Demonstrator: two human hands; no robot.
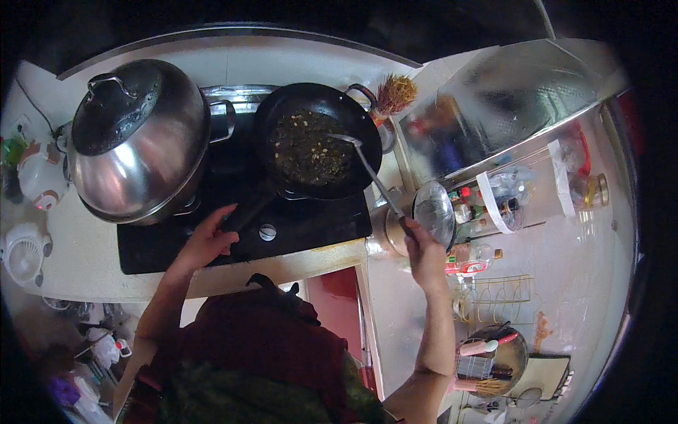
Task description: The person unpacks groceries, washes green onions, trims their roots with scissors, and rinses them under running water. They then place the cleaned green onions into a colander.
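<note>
My right hand (426, 252) grips the handle of a metal spatula (378, 183), whose blade rests in a black wok (267, 124) over dark, chopped food (312, 151) with small pale pieces in it. My left hand (212, 238) is empty, its fingers apart, above the front of the black cooktop (318, 225), close to the wok's long dark handle (257, 212). A round control knob (267, 232) lies just right of that hand. Left of the wok stands a big steel pot with a domed lid (153, 143).
A straw brush (394, 95) stands behind the wok's far handle. Right of the cooktop are a round metal lid (434, 214) and several bottles (471, 258). A wire rack (492, 299) and a utensil holder (490, 360) are farther right. A small white fan (25, 254) sits at the left.
</note>
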